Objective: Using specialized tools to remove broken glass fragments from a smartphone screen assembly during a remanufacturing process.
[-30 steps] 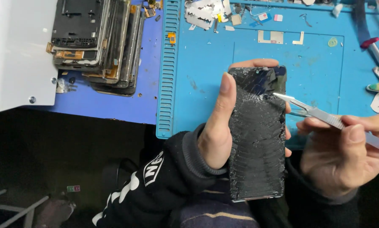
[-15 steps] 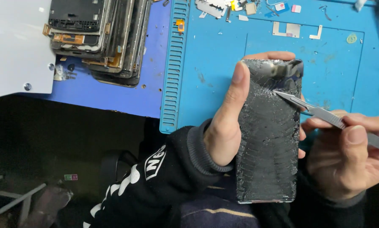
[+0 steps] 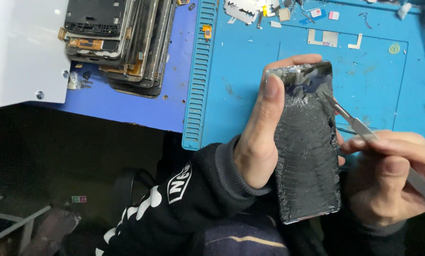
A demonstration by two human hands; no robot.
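Left hand (image 3: 257, 142): wrapped round the phone's left edge, thumb laid along that edge, fingertips curling over the top; a firm clasp, not a pinch.
Right hand (image 3: 387, 178): fingers pressed together on the tweezers, pen-style, thumb on top.
Phone (image 3: 309, 147): held up off the surface, above the near edge of the blue mat, between the two hands. Dark glass face, shattered all over, worst in the upper third.
Tweezers (image 3: 352, 121): slim metal, tip at the phone's upper right edge, touching or just at the cracked glass; contact hard to confirm from this angle.
Step in hand: looks like picking or prying at the broken glass near the top right corner, the left hand steadying the body.
Next move calls for: a steady clasp and a shallow tip angle, so the point gets under the glass and does not skid across it; loose shards are the risk.
Long axis: runs near to far in the view, tilted slightly, top end away from the person.
Mat (image 3: 250, 61): blue, ribbed strip on its left side, small parts and metal shields scattered at the far end.
Stack of phone frames (image 3: 122, 42): far left on the surface, well apart from the hands.
White panel (image 3: 18, 52): left of the stack.
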